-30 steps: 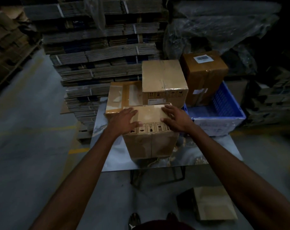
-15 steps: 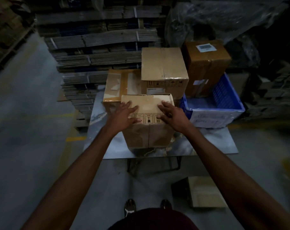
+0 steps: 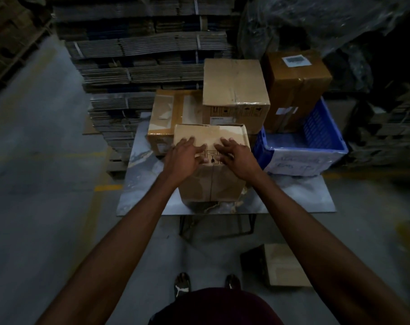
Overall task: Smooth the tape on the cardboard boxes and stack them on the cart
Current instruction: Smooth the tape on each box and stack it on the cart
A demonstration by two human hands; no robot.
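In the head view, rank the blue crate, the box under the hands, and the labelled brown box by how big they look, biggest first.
1. Blue crate, widest.
2 and 3, unranked. The box under the hands and the labelled brown box look similar, and the first sits nearer the camera, which inflates it.

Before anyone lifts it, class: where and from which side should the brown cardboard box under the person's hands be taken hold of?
Probably by its two opposite side walls, low down, coming in from left and right. The brown cardboard box stands upright near the table's front edge, and those sides look free; behind it, other boxes crowd close. The left hand and right hand now lie flat across its top front edge.
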